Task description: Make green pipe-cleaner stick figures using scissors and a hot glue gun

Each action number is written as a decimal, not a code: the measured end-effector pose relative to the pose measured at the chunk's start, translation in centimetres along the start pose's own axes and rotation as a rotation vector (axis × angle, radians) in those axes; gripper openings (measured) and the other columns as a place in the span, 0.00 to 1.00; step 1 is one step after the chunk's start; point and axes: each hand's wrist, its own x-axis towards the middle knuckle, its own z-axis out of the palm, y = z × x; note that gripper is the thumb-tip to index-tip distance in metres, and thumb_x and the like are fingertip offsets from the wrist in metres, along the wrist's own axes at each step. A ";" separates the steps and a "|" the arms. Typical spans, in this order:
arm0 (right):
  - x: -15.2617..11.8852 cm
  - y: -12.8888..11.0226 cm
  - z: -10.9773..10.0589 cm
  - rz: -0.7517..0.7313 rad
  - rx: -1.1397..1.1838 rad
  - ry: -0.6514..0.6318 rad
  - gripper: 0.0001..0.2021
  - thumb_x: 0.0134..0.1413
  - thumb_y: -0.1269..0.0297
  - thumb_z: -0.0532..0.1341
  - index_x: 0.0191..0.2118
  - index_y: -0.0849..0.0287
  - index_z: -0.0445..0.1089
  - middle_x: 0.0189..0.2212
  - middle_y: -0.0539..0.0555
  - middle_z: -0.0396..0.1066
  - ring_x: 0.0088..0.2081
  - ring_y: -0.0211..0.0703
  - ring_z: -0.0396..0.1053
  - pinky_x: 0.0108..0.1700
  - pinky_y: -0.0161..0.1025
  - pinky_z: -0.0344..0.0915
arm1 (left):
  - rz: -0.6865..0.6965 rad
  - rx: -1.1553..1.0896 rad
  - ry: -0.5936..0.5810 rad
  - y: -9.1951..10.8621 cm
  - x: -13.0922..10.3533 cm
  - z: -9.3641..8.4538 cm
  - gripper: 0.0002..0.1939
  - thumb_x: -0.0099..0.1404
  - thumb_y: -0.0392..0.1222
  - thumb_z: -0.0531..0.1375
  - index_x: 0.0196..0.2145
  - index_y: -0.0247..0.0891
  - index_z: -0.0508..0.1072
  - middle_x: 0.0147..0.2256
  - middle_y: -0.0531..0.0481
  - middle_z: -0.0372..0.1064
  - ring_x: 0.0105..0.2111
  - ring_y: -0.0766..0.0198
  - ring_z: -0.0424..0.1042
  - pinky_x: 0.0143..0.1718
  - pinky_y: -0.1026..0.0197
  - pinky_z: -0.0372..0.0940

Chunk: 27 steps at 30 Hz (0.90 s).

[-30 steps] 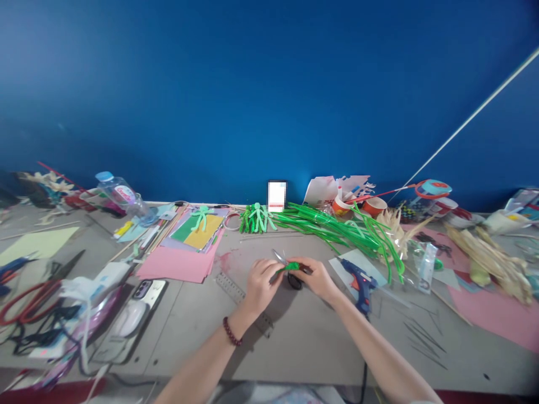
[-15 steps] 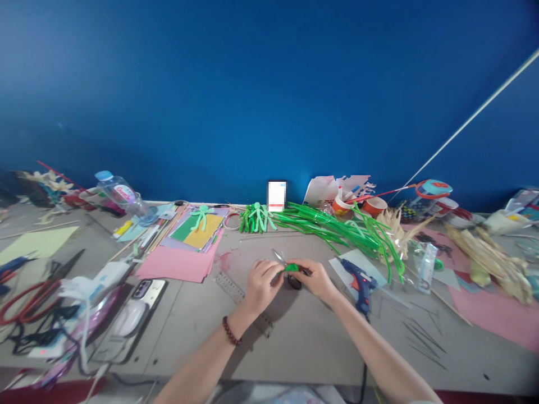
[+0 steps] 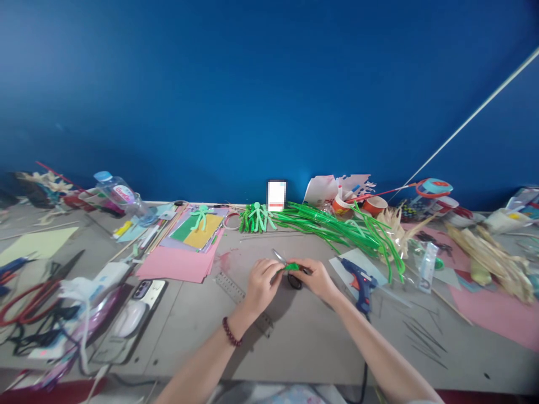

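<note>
A small bright green pipe cleaner piece (image 3: 291, 267) is pinched between the fingertips of both hands above the middle of the table. My left hand (image 3: 263, 281), with a dark red beaded bracelet at the wrist, grips its left end. On the other side my right hand (image 3: 315, 277) has thumb and fingers closed on its right end. A pair of scissors (image 3: 278, 256) with dark handles lies just behind and below the hands, partly hidden by them. A metal ruler (image 3: 229, 285) passes beneath my left wrist.
A long bundle of green pipe cleaners (image 3: 337, 224) and small green figures (image 3: 257, 217) lie at the back. The blue glue gun (image 3: 362, 280) rests right of my hands. Pink paper (image 3: 177, 264), a phone (image 3: 130, 322) and red-handled scissors (image 3: 31, 300) are on the left.
The green piece has turned very slightly between my fingers. Otherwise both hands and the things on the table stay where they were.
</note>
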 end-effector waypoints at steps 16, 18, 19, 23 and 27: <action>0.1 0.7 0.4 0.062 0.099 -0.019 0.17 0.45 0.54 0.64 0.39 0.61 0.75 0.30 0.54 0.75 0.32 0.44 0.70 0.37 0.39 0.68 | -0.022 -0.028 -0.013 0.3 0.3 -0.2 0.05 0.61 0.33 0.55 0.34 0.38 0.69 0.31 0.47 0.71 0.34 0.61 0.70 0.37 0.58 0.65; 0.1 0.5 0.3 0.069 0.103 -0.021 0.17 0.45 0.54 0.64 0.39 0.60 0.75 0.30 0.54 0.75 0.32 0.44 0.70 0.37 0.39 0.68 | -0.005 -0.027 -0.020 0.3 0.4 -0.3 0.05 0.61 0.33 0.55 0.34 0.38 0.68 0.31 0.48 0.71 0.34 0.62 0.70 0.36 0.59 0.65; 0.1 0.4 0.3 0.072 0.106 -0.023 0.17 0.45 0.54 0.64 0.39 0.60 0.75 0.30 0.54 0.75 0.32 0.44 0.70 0.37 0.39 0.68 | 0.003 -0.024 -0.020 0.3 0.4 -0.3 0.05 0.61 0.33 0.54 0.34 0.38 0.68 0.31 0.48 0.70 0.33 0.62 0.70 0.36 0.59 0.65; 0.0 -0.2 0.3 0.074 0.101 -0.035 0.17 0.45 0.55 0.64 0.38 0.61 0.75 0.30 0.54 0.75 0.31 0.43 0.70 0.37 0.39 0.67 | 0.006 -0.028 -0.035 0.3 0.2 -0.4 0.05 0.61 0.33 0.54 0.34 0.39 0.68 0.31 0.48 0.70 0.33 0.61 0.69 0.36 0.58 0.64; 0.0 -0.2 0.2 0.070 0.074 -0.046 0.17 0.45 0.55 0.63 0.39 0.61 0.75 0.29 0.53 0.75 0.31 0.43 0.69 0.36 0.38 0.67 | -0.055 -0.080 -0.063 0.4 0.1 -0.4 0.04 0.61 0.34 0.54 0.34 0.39 0.68 0.31 0.47 0.70 0.34 0.61 0.69 0.37 0.58 0.65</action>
